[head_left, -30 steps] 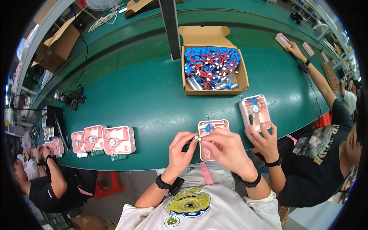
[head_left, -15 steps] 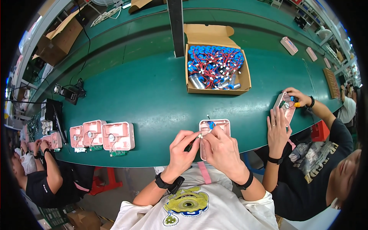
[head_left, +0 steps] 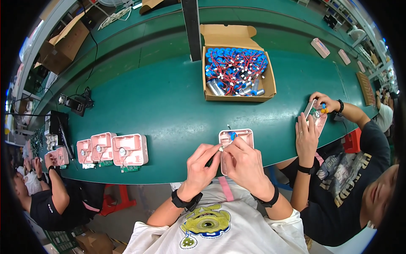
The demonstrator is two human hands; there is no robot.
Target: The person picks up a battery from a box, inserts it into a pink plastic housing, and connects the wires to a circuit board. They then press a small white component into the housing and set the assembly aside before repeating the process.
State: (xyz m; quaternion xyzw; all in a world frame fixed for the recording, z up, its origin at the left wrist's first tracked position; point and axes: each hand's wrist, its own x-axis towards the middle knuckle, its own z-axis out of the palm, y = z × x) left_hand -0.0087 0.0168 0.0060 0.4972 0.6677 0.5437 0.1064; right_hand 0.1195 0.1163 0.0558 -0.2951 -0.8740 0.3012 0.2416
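My left hand (head_left: 199, 166) and my right hand (head_left: 247, 166) meet fingertip to fingertip over the near edge of an open pink plastic housing (head_left: 249, 136). Between their pinched fingers shows a small white wire connector (head_left: 221, 149); whether it is one piece or two I cannot tell. A blue-ended battery cell (head_left: 232, 135) lies in the housing, just beyond my right fingers. Something dark sits in the gap below my left fingertips, too covered to name. My hands hide much of the housing's inside.
Beyond the housing, a cardboard box (head_left: 237, 98) holds many blue cells with red wires. Pink housings (head_left: 139, 150) with green boards stand at left. At right, a co-worker's hands (head_left: 308, 135) handle another pink housing (head_left: 322, 127). A dark post (head_left: 192, 29) rises behind.
My hands keep nearly the same pinch at the white connector. At right, the co-worker's housing has tilted and their hands have shifted over it. The whole view has moved slightly.
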